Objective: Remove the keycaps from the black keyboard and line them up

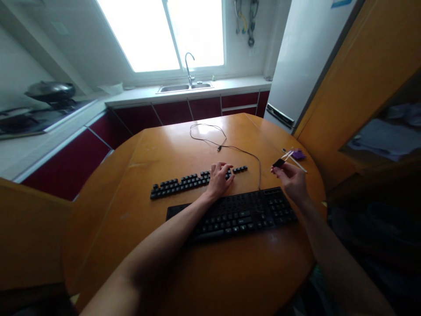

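My left hand (pixel 219 177) lies with fingers spread over the right part of a row of loose black keycaps (pixel 180 186), its fingertips touching them. Some of those keycaps are hidden beneath it. Pinched in my right hand (pixel 292 180) is a keycap puller (pixel 279 163) with a black handle and two pale prongs pointing away. A black keyboard (pixel 243 213) lies closer to me, partly under my left forearm. Its upper rows show bare key sockets, while the lower rows and number pad carry keycaps. A short group of keycaps (pixel 240 169) sits right of my left hand.
From the keyboard a thin cable (pixel 245 151) loops across the wooden table (pixel 125 215). Beyond my right hand are a small purple item (pixel 298 154) and a thin white stick (pixel 299 165). A counter with a sink (pixel 174 87) and a fridge (pixel 299 57) stand behind the table.
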`<state>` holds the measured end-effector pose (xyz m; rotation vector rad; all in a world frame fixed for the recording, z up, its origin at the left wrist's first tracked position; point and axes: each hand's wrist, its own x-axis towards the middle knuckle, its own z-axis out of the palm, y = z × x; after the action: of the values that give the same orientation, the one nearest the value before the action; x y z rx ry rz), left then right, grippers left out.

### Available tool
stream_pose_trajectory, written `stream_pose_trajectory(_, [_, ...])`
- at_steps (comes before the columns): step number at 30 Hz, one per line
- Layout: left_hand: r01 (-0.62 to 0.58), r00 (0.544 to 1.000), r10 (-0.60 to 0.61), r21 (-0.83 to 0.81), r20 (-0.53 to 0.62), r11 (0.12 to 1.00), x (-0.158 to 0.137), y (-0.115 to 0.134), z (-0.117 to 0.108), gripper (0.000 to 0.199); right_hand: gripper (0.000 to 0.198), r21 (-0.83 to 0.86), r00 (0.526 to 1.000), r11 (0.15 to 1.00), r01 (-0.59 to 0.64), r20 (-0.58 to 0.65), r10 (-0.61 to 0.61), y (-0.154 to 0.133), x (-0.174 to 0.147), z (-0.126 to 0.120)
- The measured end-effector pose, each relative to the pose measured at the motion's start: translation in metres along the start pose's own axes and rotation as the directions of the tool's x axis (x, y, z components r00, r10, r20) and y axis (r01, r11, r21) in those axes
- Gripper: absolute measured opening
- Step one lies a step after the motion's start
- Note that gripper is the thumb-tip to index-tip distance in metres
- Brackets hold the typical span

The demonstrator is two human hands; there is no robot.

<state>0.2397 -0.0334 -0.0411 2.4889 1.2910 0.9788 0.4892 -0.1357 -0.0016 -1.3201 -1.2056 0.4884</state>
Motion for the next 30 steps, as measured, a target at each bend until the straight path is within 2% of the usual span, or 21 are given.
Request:
stream_pose_trajectory(4, [-0.015, 1.0, 0.015, -0.039, -0.001, 0.999, 0.0, 0.0, 0.001, 0.029, 0.016, -0.117, 0.984, 0.991, 0.064, 0.171, -0.043, 0.006, -0.022, -0.032])
stream_pose_trajectory(7, [-0.018, 1.0, 0.019, -0.06, 0.013, 0.998, 0.0, 0.0, 0.002, 0.028, 0.018, -0.194, 0.952, 0.974, 0.114, 0.302, -0.051, 0.01, -0.04, -0.044])
stream_pose_trajectory(11, [-0.029, 1.0, 0.029, -0.068, 0.008, 0.997, 0.001, 0.001, 0.002, 0.027, 0.018, -0.185, 0.922, 0.975, 0.127, 0.384, -0.047, 0.012, -0.05, -0.045])
stream_pose_trajectory(17, [-0.025, 1.0, 0.025, -0.081, 0.001, 0.996, 0.0, 0.003, 0.001, 0.025, 0.02, -0.219, 0.854, 0.96, 0.176, 0.519, -0.039, 0.013, -0.047, -0.04])
stream_pose_trajectory(19, [-0.022, 1.0, 0.022, -0.079, 0.003, 0.997, -0.001, 0.003, 0.0, 0.025, 0.018, -0.253, 0.86, 0.952, 0.175, 0.509, -0.022, 0.013, -0.047, -0.038])
stream_pose_trajectory(23, [-0.023, 1.0, 0.024, -0.071, 0.008, 0.997, -0.001, 0.002, 0.001, 0.026, 0.016, -0.346, 0.913, 0.931, 0.117, 0.406, 0.035, 0.014, -0.05, -0.031])
stream_pose_trajectory(30, [-0.036, 0.999, 0.038, -0.07, 0.018, 0.997, -0.001, 0.001, 0.004, 0.026, 0.022, -0.337, 0.953, 0.941, -0.023, 0.276, 0.122, 0.018, -0.05, -0.022])
